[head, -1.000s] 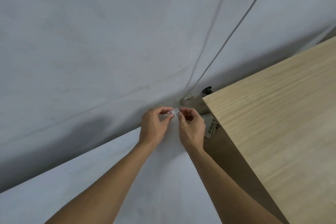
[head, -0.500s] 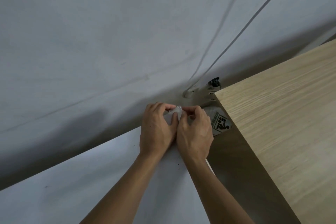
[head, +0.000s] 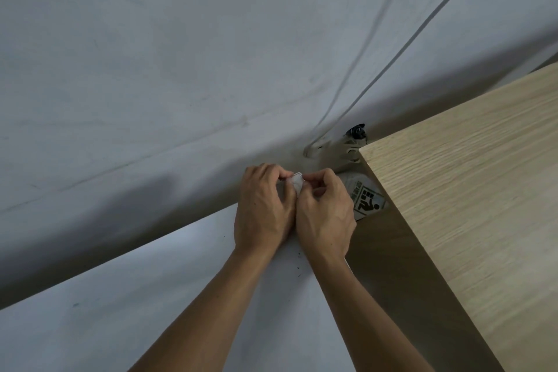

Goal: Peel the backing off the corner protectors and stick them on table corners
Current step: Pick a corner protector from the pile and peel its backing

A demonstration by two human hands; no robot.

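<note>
left hand [head: 263, 211] and right hand [head: 325, 217] – pressed side by side, knuckles up, both sets of fingers clamped on one small clear corner protector [head: 297, 183] held between the fingertips, in the air just left of the wooden desk [head: 471, 220] corner and apart from it. a grey wall [head: 181, 54] lies behind – a thin cable [head: 422, 30] runs down it to a white fitting [head: 332, 149]. a printed label [head: 367, 201] sits beside the right hand, under the desk edge.

Grey-white wall [head: 151, 54] above, a paler surface [head: 120, 311] below — perhaps floor. A wooden table [head: 483, 220] at right; a cable [head: 422, 30] crosses the wall.
</note>
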